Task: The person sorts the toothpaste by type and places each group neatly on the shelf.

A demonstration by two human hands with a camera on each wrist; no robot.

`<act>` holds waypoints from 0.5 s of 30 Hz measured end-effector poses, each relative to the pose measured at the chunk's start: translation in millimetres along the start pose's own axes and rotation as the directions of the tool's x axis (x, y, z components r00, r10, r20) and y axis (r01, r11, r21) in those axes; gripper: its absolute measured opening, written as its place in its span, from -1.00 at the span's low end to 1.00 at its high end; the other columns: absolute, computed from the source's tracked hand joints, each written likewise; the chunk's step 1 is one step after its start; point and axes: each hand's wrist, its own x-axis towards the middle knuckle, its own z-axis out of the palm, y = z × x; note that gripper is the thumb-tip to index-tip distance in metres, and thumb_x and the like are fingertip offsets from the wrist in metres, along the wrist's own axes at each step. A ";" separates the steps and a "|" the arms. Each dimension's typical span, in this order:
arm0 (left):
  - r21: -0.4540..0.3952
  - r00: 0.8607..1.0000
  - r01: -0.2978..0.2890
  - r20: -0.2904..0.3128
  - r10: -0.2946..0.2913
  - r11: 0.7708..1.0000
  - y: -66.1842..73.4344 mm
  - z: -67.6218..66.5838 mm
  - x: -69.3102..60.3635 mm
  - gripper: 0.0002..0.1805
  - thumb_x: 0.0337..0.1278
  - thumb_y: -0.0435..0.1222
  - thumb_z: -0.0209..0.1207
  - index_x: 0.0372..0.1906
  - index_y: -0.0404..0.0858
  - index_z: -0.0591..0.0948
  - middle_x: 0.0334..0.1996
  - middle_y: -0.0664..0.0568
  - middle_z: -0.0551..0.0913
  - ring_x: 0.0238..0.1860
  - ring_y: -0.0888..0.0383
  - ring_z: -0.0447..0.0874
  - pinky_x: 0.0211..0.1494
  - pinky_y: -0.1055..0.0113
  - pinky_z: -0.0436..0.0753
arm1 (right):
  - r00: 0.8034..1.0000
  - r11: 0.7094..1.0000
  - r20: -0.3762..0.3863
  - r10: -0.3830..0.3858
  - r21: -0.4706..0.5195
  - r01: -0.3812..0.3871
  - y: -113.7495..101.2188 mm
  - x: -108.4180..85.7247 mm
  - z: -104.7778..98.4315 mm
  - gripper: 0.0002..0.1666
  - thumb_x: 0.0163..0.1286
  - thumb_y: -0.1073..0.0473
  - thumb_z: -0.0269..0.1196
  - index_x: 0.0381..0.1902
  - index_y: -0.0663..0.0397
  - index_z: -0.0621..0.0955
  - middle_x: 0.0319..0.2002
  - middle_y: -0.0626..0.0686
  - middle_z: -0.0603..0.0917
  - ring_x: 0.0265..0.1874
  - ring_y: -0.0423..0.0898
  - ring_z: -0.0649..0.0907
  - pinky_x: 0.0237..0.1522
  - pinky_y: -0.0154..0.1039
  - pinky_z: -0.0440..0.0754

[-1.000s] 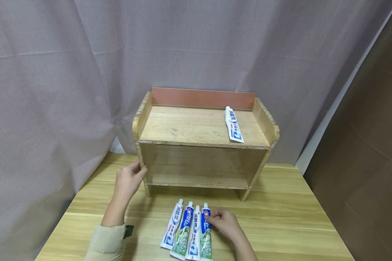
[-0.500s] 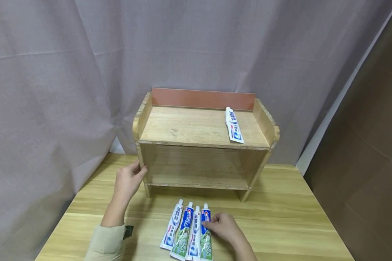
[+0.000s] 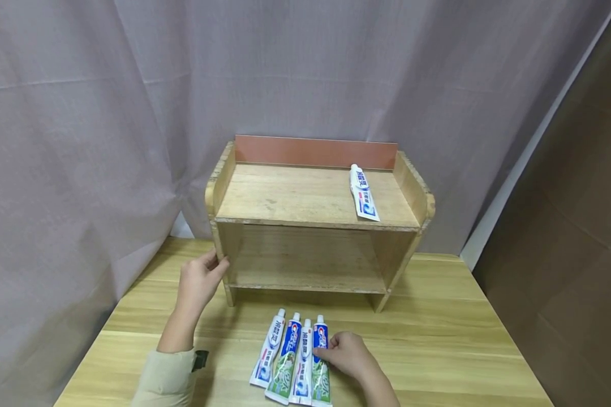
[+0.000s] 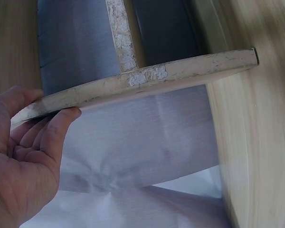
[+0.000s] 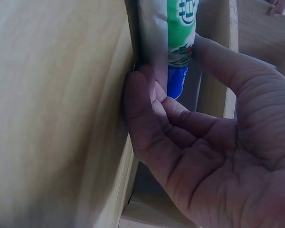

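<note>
A small wooden shelf (image 3: pixel 280 195) stands on the table. My left hand (image 3: pixel 199 282) pinches the front edge of its left side panel (image 4: pixel 104 90) between thumb and fingers. Side by side in front of the shelf lie several toothpaste tubes, white ones (image 3: pixel 268 349) alternating with blue-and-green ones (image 3: pixel 287 359). The rightmost is a blue-and-green toothpaste tube (image 3: pixel 321 381); my right hand (image 3: pixel 350 355) grips it from the right, thumb on top. In the right wrist view the fingers curl at the side of that tube (image 5: pixel 180 47); its underside is hidden.
Another white toothpaste tube (image 3: pixel 364 195) lies on the right part of the shelf's top board, cap toward the back. Below is a lower board (image 3: pixel 305 274) between the side panels. Grey curtain (image 3: pixel 305 68) hangs behind, and a brown cloth (image 3: pixel 565 226) at right.
My right thumb has slid slightly down and left along the rightmost toothpaste tube. The left hand keeps its hold on the shelf, and the tubes lie as before.
</note>
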 end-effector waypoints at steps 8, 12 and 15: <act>0.006 1.000 -0.010 -0.002 0.010 1.000 0.7 -0.1 1.1 -0.65 0.26 -0.21 0.28 0.07 -0.29 0.73 -0.21 -0.21 0.77 -0.15 -0.10 0.80 -0.08 0.01 0.78 | 1.000 1.000 -0.002 0.004 -0.014 -0.004 -0.1 1.4 0.2 -0.47 0.14 -0.13 0.47 -0.69 0.00 0.44 -0.74 -0.17 0.36 -0.71 -0.21 0.33 -0.66 -0.37 0.31; 0.009 1.000 -0.015 -0.002 0.015 1.000 0.0 -0.4 1.0 -0.66 0.26 -0.22 0.28 0.07 -0.29 0.73 -0.21 -0.20 0.77 -0.16 -0.10 0.80 -0.08 0.02 0.78 | 1.000 1.000 0.015 -0.002 -0.011 0.002 -0.3 1.7 -0.7 -0.45 0.15 -0.13 0.47 -0.71 -0.02 0.42 -0.75 -0.17 0.35 -0.73 -0.22 0.31 -0.68 -0.39 0.27; 0.009 1.000 -0.015 -0.005 0.015 1.000 -0.5 -0.8 1.2 -0.66 0.26 -0.22 0.28 0.06 -0.29 0.73 -0.21 -0.21 0.77 -0.16 -0.11 0.80 -0.08 0.02 0.78 | 0.999 1.000 0.035 -0.002 -0.010 0.002 -0.5 2.4 -1.6 -0.44 0.15 -0.14 0.47 -0.73 -0.06 0.40 -0.76 -0.18 0.33 -0.74 -0.24 0.29 -0.69 -0.41 0.24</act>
